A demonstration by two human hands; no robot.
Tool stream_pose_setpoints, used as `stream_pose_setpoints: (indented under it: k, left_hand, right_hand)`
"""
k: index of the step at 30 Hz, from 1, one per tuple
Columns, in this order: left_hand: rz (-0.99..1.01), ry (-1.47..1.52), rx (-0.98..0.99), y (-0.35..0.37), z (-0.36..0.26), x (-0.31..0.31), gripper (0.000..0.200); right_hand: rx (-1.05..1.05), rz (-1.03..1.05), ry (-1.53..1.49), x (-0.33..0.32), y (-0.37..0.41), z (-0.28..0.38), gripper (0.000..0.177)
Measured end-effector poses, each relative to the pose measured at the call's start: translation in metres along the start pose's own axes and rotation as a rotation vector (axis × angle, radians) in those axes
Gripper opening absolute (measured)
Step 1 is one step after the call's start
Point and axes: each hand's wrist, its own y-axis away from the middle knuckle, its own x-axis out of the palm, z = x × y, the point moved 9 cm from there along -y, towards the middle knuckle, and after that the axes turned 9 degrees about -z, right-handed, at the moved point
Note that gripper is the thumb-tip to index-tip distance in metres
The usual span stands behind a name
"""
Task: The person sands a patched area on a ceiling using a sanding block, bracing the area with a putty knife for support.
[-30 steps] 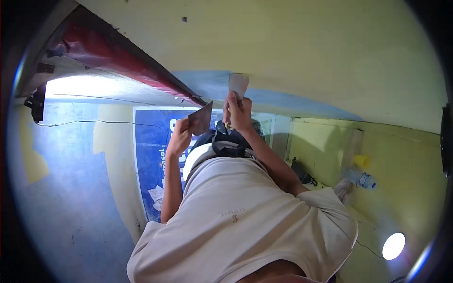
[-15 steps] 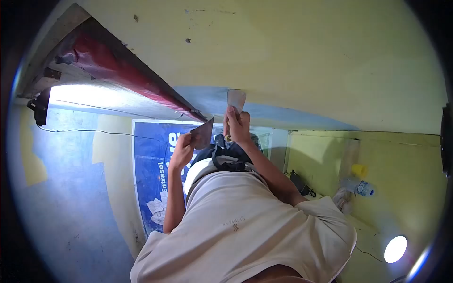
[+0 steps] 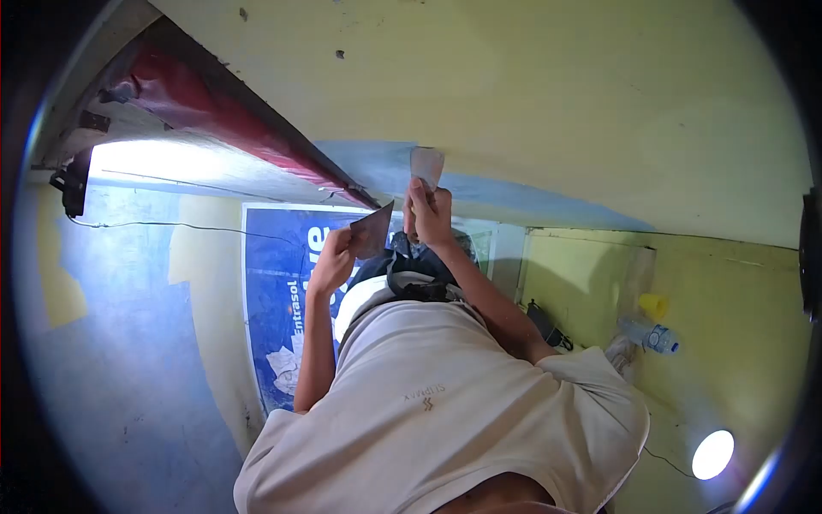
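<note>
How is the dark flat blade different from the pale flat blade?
The dark blade looks brownish; the pale blade looks light gray. The left hand holds the dark blade, the right hand the pale one. The dark blade looks bigger than the pale one. Both are flat, with corners.

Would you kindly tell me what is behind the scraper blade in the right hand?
Around the scraper blade in the right hand, a blue band shows on either side, with yellow wall above. The area behind the blade is covered, so its colour cannot be seen.
</note>
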Motion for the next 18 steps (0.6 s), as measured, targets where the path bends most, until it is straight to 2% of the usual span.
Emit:
stream_pose_setpoints:
  k: [1,4,8,9,12,16,17,18]
  left_hand:
    - [0.063,0.022,-0.026,-0.003,0.004,0.004,0.025]
    - [0.016,0.03,-0.032,-0.001,0.003,0.002,0.023]
    - [0.088,0.073,-0.001,-0.005,-0.002,0.007,0.02]
    - [0.074,0.095,0.019,-0.005,-0.011,0.011,0.021]
    - [0.058,0.01,0.022,-0.009,0.0,0.011,0.025]
    - [0.022,-0.035,0.021,-0.009,-0.002,0.007,0.03]
    - [0.038,0.12,0.056,-0.009,-0.005,0.012,0.03]
    - [0.024,0.107,0.041,-0.007,-0.006,0.013,0.029]
  right_hand:
    - [0.017,0.005,-0.007,0.001,0.002,0.001,0.052]
    - [0.012,0.004,0.003,-0.004,-0.001,-0.002,0.051]
    - [-0.006,-0.041,0.101,-0.02,0.002,-0.016,0.051]
    - [0.16,-0.061,0.065,-0.017,0.008,-0.016,0.05]
    - [-0.013,0.016,0.04,-0.007,-0.003,0.004,0.05]
    - [0.088,-0.052,0.048,-0.01,0.004,-0.014,0.048]
    - [0.001,-0.025,0.003,-0.006,0.0,-0.009,0.048]
    - [-0.012,-0.019,0.017,-0.008,-0.001,-0.009,0.048]
